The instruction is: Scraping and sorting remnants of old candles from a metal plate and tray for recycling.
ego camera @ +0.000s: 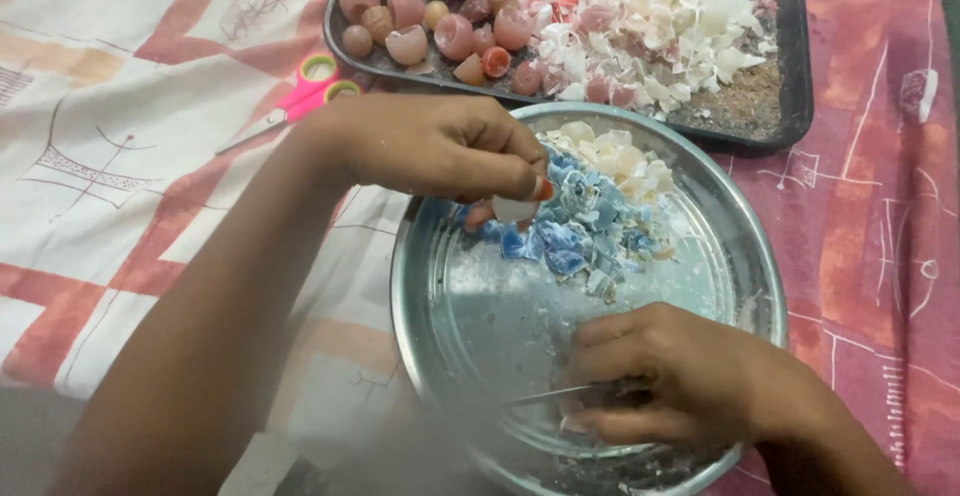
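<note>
Patterned cloth in cream and red [120,156] covers the tabletop. Seen from the head camera, a round steel plate [745,256] sits lower centre, catching blue and white eggshell fragments [590,226] heaped at its upper part. The left hand [440,146] hovers over that heap, fingers [535,188] pinching a white shell piece [515,209]. The right hand [680,376] rests on the plate's lower rim, fingers curled around thin tweezers [550,394]. A black tray [795,76] of pinkish eggshell halves [440,16] lies above; pink scissors [295,101] at upper left.
</note>
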